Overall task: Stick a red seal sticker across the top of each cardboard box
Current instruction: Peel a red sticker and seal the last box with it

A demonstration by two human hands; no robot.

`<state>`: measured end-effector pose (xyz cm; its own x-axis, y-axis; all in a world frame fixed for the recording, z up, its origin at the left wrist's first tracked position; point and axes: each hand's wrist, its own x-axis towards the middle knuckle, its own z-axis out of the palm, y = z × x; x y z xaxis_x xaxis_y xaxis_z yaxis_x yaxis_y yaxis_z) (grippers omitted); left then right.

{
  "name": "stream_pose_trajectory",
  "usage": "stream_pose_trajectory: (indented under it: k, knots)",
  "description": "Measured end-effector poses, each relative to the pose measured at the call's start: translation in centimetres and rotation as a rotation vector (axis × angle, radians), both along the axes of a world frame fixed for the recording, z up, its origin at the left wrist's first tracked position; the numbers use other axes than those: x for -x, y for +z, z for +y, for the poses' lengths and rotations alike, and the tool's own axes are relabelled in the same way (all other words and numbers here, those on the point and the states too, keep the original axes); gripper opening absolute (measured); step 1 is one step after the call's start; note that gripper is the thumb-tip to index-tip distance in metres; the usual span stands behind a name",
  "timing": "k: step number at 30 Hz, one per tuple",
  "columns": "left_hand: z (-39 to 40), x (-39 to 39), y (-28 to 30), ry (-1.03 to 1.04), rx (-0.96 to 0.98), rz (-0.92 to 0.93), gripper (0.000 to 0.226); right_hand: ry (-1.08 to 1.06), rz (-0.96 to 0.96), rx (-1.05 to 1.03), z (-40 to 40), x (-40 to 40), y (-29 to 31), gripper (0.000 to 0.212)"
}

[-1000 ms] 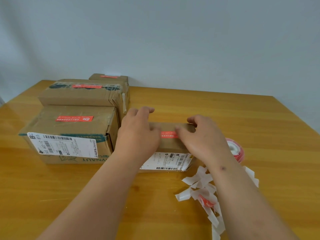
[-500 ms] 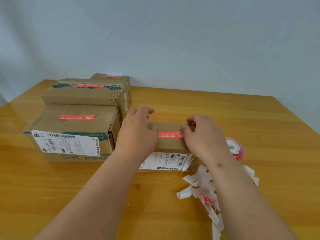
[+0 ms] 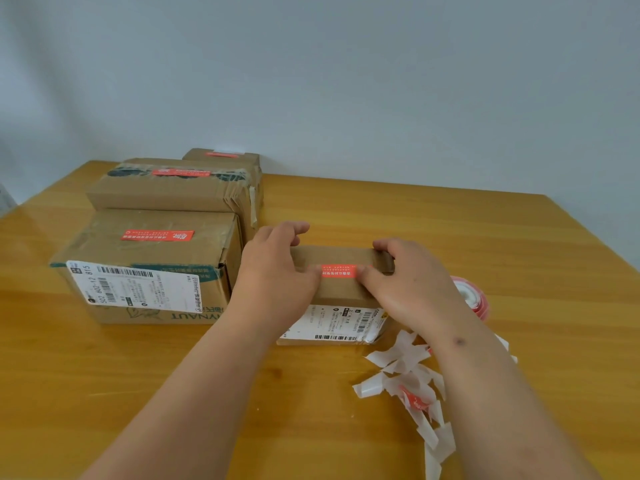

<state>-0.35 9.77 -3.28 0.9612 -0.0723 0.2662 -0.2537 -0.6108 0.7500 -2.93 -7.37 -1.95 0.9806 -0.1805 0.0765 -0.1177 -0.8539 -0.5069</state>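
A small cardboard box (image 3: 341, 292) sits mid-table with a red seal sticker (image 3: 338, 271) lying across its top. My left hand (image 3: 277, 271) rests on the box's left end, its thumb pressing the sticker's left end. My right hand (image 3: 412, 282) covers the right end, thumb on the sticker's right end, fingers curled over the box's far edge. To the left stand three more boxes: a large near one (image 3: 156, 271), a middle one (image 3: 173, 190) and a far one (image 3: 225, 157), each with a red sticker on top.
A red sticker roll (image 3: 474, 301) lies right of the small box, partly behind my right wrist. A heap of white backing strips (image 3: 405, 372) is scattered at the near right. The wooden table (image 3: 450, 230) ends at a pale wall behind.
Both thumbs have slid apart along the sticker, uncovering more of its red middle. The boxes have not moved.
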Motion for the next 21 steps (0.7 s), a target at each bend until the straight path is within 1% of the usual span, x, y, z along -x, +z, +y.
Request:
stream_pose_trajectory:
  k: [2,4,6,7,10,11,13,16,19,21]
  knots:
    - [0.3,0.0,0.1,0.006,0.030,0.022,0.052,0.001,-0.009,0.000,-0.2,0.0,0.1,0.044]
    - [0.5,0.0,0.2,0.020,0.031,0.021,0.052,-0.001,-0.014,-0.020,-0.4,0.3,0.1,0.044]
    - [0.5,0.4,0.4,0.018,0.002,-0.012,0.051,0.049,-0.003,-0.060,-0.4,0.8,0.3,0.049]
    - [0.4,0.7,0.5,0.015,-0.015,-0.030,0.049,0.100,0.034,-0.060,-0.5,1.1,0.4,0.056]
    - [0.4,1.5,0.9,-0.008,-0.095,-0.066,0.048,0.215,0.225,0.095,-0.5,1.8,0.9,0.095]
    - [0.4,1.6,1.0,-0.027,-0.133,-0.065,0.051,0.222,0.237,0.134,-0.6,1.9,1.0,0.100]
    - [0.4,1.7,1.2,-0.074,-0.182,-0.040,0.056,0.211,0.196,0.160,-0.6,2.1,1.4,0.098]
    - [0.2,1.6,1.4,-0.105,-0.173,-0.010,0.055,0.190,0.146,0.149,-0.2,2.3,1.5,0.092]
    - [0.1,1.5,1.4,-0.004,-0.245,-0.137,0.048,0.097,0.046,0.028,0.3,1.9,1.0,0.084]
    - [0.2,1.2,1.4,0.039,-0.217,-0.112,0.044,0.001,-0.056,-0.012,1.0,0.9,0.4,0.080]
